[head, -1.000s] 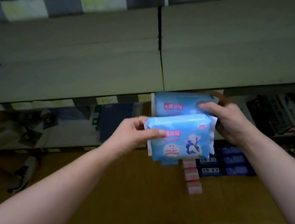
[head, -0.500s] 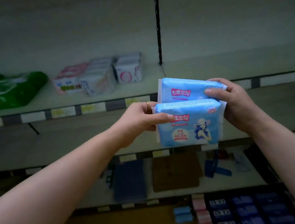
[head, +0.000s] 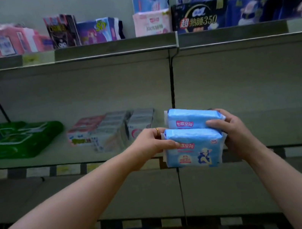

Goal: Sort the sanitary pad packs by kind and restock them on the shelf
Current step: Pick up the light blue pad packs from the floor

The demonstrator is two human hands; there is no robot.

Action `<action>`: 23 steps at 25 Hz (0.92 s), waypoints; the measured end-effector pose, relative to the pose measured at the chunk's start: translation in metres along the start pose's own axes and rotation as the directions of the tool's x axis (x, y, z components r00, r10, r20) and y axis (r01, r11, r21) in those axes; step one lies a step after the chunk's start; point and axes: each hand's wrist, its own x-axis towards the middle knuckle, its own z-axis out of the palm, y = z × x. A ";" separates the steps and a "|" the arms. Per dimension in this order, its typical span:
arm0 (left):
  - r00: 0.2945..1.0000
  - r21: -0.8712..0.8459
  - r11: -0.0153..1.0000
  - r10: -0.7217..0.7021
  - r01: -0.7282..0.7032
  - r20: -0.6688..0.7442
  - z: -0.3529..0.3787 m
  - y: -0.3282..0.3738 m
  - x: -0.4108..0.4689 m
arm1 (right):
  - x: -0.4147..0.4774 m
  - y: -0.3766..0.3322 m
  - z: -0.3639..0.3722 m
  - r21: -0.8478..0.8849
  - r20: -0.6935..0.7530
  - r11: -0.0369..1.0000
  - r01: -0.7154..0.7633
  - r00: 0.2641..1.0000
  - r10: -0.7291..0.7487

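I hold two light-blue plastic sanitary pad packs [head: 193, 147] between both hands, one pack behind the other, in the air at the front edge of the grey middle shelf [head: 288, 125]. My left hand [head: 150, 144] pinches their left ends, thumb on the near pack's front, a gold ring [head: 157, 130] on one finger. My right hand [head: 233, 132] curls its fingers round the right ends. Far left on that shelf lie green wipe packs [head: 24, 139], with pale pink-and-white packs [head: 99, 131] nearer the middle. The upper shelf [head: 115, 47] carries a black pack printed 350 [head: 199, 16].
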 end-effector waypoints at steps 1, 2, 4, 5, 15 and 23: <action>1.000 0.020 1.000 -0.008 0.009 -0.023 -0.002 0.001 0.013 | 0.014 0.003 -0.004 0.003 -0.003 1.000 0.012 1.000 -0.012; 0.999 0.039 0.999 -0.014 0.015 -0.041 -0.002 0.000 0.024 | 0.027 0.008 -0.009 -0.004 -0.007 1.000 0.022 1.000 -0.022; 0.998 0.026 0.999 -0.023 0.025 -0.063 -0.001 -0.004 0.048 | 0.054 0.021 -0.019 -0.014 -0.004 1.000 0.021 1.000 -0.021; 0.997 0.003 1.000 -0.026 0.027 -0.078 0.001 -0.007 0.057 | 0.066 0.028 -0.022 -0.008 0.005 1.000 0.008 1.000 -0.008; 0.966 0.030 0.999 -0.014 0.023 -0.260 0.005 -0.080 0.131 | 0.155 0.105 -0.032 -0.082 0.068 0.965 -0.250 0.964 0.256; 0.988 0.195 0.981 0.050 -0.021 -0.148 -0.012 -0.100 0.172 | 0.189 0.106 -0.039 -0.450 0.078 0.852 -0.268 0.939 0.336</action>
